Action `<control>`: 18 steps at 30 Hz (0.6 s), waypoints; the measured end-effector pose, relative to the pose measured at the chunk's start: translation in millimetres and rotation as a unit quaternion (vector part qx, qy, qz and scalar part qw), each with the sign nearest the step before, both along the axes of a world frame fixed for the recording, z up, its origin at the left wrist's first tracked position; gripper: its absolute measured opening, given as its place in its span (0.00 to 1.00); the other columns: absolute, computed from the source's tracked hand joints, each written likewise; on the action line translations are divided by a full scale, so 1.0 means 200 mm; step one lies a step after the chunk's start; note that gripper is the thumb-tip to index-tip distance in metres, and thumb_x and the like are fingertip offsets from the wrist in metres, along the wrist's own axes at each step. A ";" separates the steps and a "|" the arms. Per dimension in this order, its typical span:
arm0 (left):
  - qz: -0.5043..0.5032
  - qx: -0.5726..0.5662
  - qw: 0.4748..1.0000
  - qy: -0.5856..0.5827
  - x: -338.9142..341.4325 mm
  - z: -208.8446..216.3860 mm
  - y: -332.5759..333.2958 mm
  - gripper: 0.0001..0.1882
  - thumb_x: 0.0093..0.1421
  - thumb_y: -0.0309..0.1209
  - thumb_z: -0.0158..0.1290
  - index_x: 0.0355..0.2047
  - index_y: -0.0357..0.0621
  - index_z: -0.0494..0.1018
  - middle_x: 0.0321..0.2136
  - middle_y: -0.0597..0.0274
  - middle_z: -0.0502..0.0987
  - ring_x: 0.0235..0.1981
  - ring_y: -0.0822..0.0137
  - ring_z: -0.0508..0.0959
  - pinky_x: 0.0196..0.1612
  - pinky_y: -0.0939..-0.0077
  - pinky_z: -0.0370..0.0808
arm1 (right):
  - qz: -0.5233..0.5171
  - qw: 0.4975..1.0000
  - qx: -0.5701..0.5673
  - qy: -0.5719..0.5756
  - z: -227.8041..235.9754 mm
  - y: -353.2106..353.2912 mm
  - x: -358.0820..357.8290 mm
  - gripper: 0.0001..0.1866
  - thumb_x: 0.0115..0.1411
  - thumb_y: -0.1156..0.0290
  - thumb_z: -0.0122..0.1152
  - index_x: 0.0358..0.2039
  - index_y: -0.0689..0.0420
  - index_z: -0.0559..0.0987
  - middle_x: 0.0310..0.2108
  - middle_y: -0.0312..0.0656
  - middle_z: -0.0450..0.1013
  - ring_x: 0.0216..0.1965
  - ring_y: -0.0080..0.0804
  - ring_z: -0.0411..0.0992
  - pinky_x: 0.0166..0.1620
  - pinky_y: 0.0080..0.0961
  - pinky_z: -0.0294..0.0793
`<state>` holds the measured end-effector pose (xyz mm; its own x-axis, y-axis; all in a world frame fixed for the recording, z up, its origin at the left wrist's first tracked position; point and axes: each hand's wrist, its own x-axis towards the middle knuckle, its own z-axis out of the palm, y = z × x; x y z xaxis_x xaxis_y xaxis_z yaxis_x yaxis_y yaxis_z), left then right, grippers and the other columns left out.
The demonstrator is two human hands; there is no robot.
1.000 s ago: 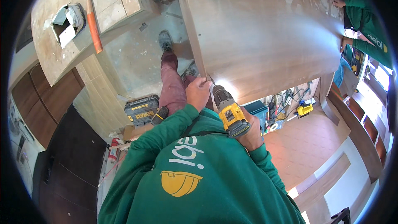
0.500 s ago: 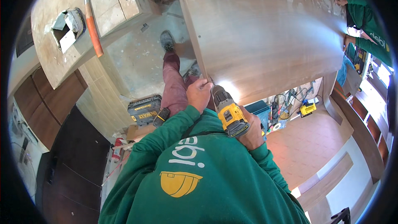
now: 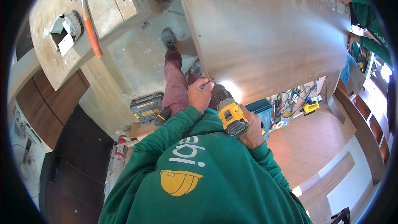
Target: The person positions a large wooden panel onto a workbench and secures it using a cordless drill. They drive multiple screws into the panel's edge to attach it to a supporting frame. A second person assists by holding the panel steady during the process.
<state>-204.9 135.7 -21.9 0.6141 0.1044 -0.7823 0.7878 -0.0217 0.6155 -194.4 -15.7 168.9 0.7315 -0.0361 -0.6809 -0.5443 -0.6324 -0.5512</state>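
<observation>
Left hand: fingers curled beside brown wooden panel; I can't tell their hold.
Right hand: wrapped around yellow-black cordless drill.

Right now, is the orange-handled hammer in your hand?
No, the hammer lies on the wooden top at upper left, while the right hand grips the yellow drill.

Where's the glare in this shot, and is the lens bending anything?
Head view: a white glow on the panel beside the drill; head view: a bluish sheen toward the panel's right end; head view: the board at far right looks bowed near the rim, and corners go black.
</observation>
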 end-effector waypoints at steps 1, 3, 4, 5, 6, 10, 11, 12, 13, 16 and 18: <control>0.000 0.000 1.000 -0.002 0.00 0.00 0.00 0.14 0.56 0.29 0.64 0.40 0.33 0.81 0.33 0.52 0.85 0.35 0.67 0.84 0.41 0.72 0.78 | 0.002 1.000 0.000 -0.002 -0.01 0.00 0.00 0.19 0.50 0.64 0.74 0.36 0.58 0.75 0.29 0.53 0.78 0.33 0.55 0.79 0.33 0.40 0.77; 0.000 0.001 1.000 -0.005 0.01 0.01 0.00 0.13 0.56 0.29 0.64 0.40 0.33 0.81 0.33 0.52 0.85 0.35 0.67 0.84 0.41 0.72 0.78 | 0.007 1.000 0.000 -0.005 -0.03 -0.01 -0.02 0.19 0.50 0.64 0.73 0.37 0.58 0.75 0.28 0.53 0.78 0.33 0.56 0.79 0.32 0.41 0.76; -0.004 0.003 1.000 -0.005 0.02 0.02 0.00 0.13 0.56 0.28 0.63 0.40 0.33 0.81 0.33 0.52 0.85 0.35 0.67 0.84 0.41 0.73 0.78 | 0.011 1.000 0.000 0.001 -0.03 -0.01 -0.01 0.19 0.50 0.64 0.73 0.38 0.58 0.75 0.28 0.53 0.77 0.33 0.56 0.79 0.32 0.41 0.76; -0.008 0.005 1.000 -0.005 0.02 0.03 0.00 0.13 0.56 0.28 0.63 0.40 0.33 0.81 0.33 0.52 0.85 0.35 0.67 0.84 0.41 0.73 0.78 | 0.015 1.000 -0.001 0.006 -0.03 -0.02 0.00 0.19 0.50 0.65 0.73 0.38 0.58 0.75 0.28 0.53 0.77 0.33 0.56 0.79 0.32 0.40 0.76; -0.012 0.006 1.000 -0.005 0.03 0.03 0.00 0.13 0.57 0.28 0.63 0.40 0.33 0.81 0.33 0.52 0.85 0.35 0.67 0.84 0.41 0.73 0.78 | 0.019 1.000 -0.003 0.011 -0.02 -0.02 0.00 0.20 0.50 0.65 0.73 0.39 0.58 0.75 0.29 0.53 0.77 0.33 0.57 0.79 0.33 0.40 0.76; 0.001 -0.010 1.000 -0.011 -0.02 -0.03 -0.01 0.12 0.57 0.27 0.63 0.40 0.33 0.80 0.34 0.53 0.85 0.36 0.67 0.84 0.42 0.73 0.78 | 0.021 1.000 -0.002 0.002 -0.02 -0.01 0.02 0.20 0.50 0.66 0.73 0.39 0.58 0.74 0.29 0.55 0.77 0.35 0.57 0.78 0.34 0.40 0.75; 0.005 -0.016 1.000 -0.017 -0.03 -0.04 -0.01 0.12 0.57 0.27 0.63 0.40 0.34 0.80 0.34 0.53 0.85 0.36 0.67 0.84 0.42 0.73 0.78 | 0.021 1.000 -0.003 0.005 -0.01 -0.01 0.02 0.20 0.50 0.66 0.73 0.39 0.58 0.74 0.29 0.55 0.77 0.35 0.57 0.79 0.34 0.40 0.75; 0.008 -0.022 0.999 -0.024 -0.03 -0.05 -0.01 0.12 0.58 0.27 0.63 0.40 0.34 0.80 0.34 0.53 0.85 0.36 0.67 0.84 0.42 0.73 0.78 | 0.020 1.000 -0.005 0.007 -0.01 -0.01 0.03 0.20 0.50 0.67 0.72 0.39 0.58 0.74 0.29 0.55 0.77 0.35 0.57 0.79 0.35 0.40 0.76; 0.005 -0.019 1.000 -0.024 -0.03 -0.05 -0.01 0.12 0.58 0.27 0.64 0.40 0.35 0.80 0.34 0.53 0.85 0.36 0.67 0.84 0.42 0.73 0.78 | 0.017 1.000 -0.003 0.007 -0.01 -0.01 0.02 0.20 0.49 0.67 0.73 0.40 0.58 0.75 0.30 0.55 0.78 0.35 0.57 0.79 0.35 0.40 0.76; -0.001 -0.011 1.000 -0.025 -0.04 -0.07 -0.01 0.12 0.58 0.28 0.64 0.40 0.36 0.79 0.34 0.53 0.85 0.37 0.66 0.84 0.42 0.72 0.78 | 0.019 1.000 -0.001 0.006 -0.03 -0.01 0.02 0.20 0.49 0.67 0.73 0.41 0.57 0.75 0.30 0.55 0.78 0.36 0.57 0.79 0.35 0.40 0.76; -0.005 -0.006 1.000 -0.029 -0.05 -0.08 -0.01 0.12 0.58 0.28 0.64 0.41 0.37 0.78 0.34 0.53 0.84 0.37 0.64 0.84 0.43 0.71 0.78 | 0.028 1.000 -0.005 0.009 -0.04 -0.02 0.02 0.21 0.49 0.67 0.73 0.41 0.57 0.75 0.30 0.55 0.78 0.36 0.56 0.79 0.35 0.40 0.76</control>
<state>-214.4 132.9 -38.7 0.6589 0.0883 -0.7470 0.7511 -0.0216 0.6599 -190.4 -19.4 161.1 0.7195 -0.0023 -0.6944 -0.5184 -0.6672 -0.5349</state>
